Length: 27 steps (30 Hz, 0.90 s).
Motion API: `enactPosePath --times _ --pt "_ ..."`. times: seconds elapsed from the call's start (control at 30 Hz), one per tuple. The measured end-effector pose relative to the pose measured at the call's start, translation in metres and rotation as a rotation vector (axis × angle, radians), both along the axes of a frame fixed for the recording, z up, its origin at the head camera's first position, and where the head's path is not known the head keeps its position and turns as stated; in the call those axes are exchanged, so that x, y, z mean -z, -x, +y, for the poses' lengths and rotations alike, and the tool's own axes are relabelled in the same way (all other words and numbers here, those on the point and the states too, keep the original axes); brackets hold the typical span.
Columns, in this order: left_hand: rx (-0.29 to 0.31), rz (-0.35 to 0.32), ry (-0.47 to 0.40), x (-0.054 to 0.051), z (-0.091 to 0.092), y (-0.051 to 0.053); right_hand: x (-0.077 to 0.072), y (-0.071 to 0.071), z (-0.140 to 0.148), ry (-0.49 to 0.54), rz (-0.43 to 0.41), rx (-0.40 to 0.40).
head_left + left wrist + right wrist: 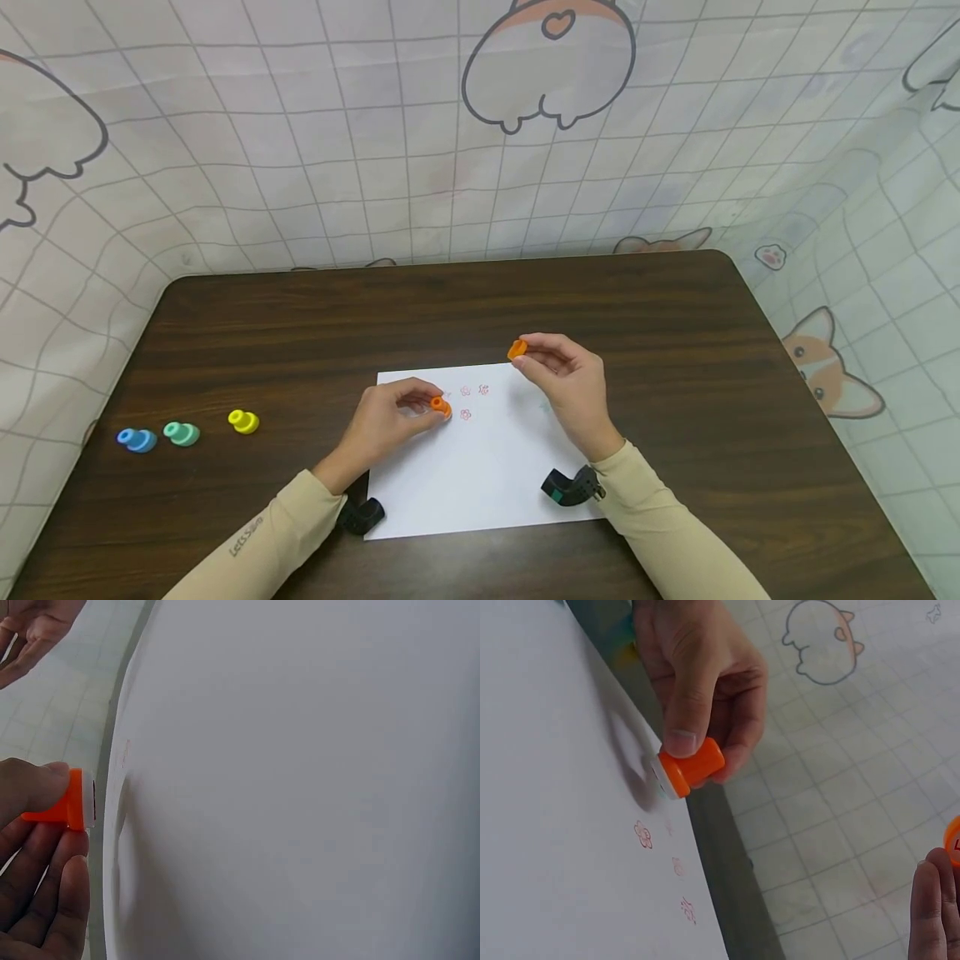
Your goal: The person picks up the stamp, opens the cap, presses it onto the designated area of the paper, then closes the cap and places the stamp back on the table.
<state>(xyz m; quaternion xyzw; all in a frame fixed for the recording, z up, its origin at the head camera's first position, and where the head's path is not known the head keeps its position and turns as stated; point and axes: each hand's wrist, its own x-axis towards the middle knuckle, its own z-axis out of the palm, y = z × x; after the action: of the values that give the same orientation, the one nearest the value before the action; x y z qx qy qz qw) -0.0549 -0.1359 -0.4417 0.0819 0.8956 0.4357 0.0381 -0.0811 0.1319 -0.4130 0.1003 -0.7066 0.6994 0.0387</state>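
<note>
My left hand [382,425] pinches an orange stamp [441,407] between thumb and fingers, over the upper left of a white sheet of paper [480,483]. The left wrist view shows the stamp's white end [88,799] uncovered, facing the paper. In the right wrist view the left hand [697,682] holds that stamp [697,765] tilted, close to several small red flower prints [643,835]. My right hand [573,387] pinches an orange cap [517,349] at the paper's far edge, apart from the stamp. Part of this cap [953,841] shows at the right wrist view's edge.
On the brown table [300,333], left of the paper, stand a blue stamp [137,440], a mint green stamp [182,433] and a yellow stamp [243,421]. A patterned cloth [337,167] hangs behind the table's far edge.
</note>
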Motion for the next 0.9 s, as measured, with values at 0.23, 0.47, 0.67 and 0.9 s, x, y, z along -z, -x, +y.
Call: enactPosePath --times 0.23,0.47,0.67,0.9 --pt "0.011 -0.012 0.034 -0.0029 0.0032 0.0020 -0.0047 0.0013 0.0032 0.020 0.002 0.009" --pt "0.039 -0.027 0.088 -0.0054 0.0070 0.0020 -0.0072 0.0029 0.0063 0.029 0.012 0.016" --pt "0.060 -0.020 0.102 -0.0070 0.0084 0.0029 -0.0073 0.0044 0.0080 0.046 0.012 0.019" --pt "0.085 0.005 0.119 -0.0058 0.0090 0.0044 -0.0064 0.0056 0.0096 0.060 0.022 0.027"
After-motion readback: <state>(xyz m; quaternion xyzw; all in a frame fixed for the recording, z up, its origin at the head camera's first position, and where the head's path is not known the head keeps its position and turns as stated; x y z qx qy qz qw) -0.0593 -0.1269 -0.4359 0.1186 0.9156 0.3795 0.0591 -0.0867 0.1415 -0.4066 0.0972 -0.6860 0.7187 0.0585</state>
